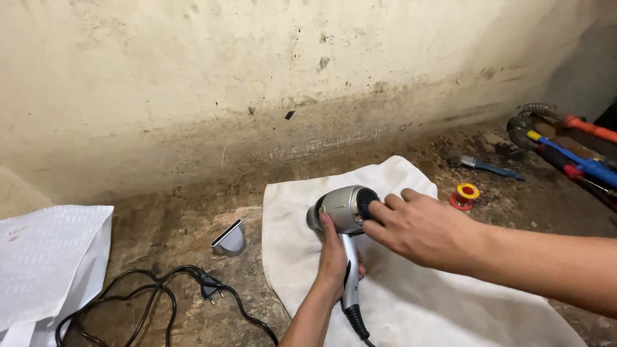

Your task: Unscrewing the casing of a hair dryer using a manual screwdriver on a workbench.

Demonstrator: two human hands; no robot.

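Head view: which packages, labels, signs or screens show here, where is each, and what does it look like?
White paper bag: far left on the floor, lying flat, textured white, with a small reddish printed mark near its upper left corner.
Small reel: right of the white cloth, round, with a yellow face and red rim, possibly a label; too small to tell.
No signs or screens show.

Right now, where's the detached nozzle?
In the head view, the grey nozzle lies on the bare floor left of the white cloth, just above the black cord and plug, apart from both hands.
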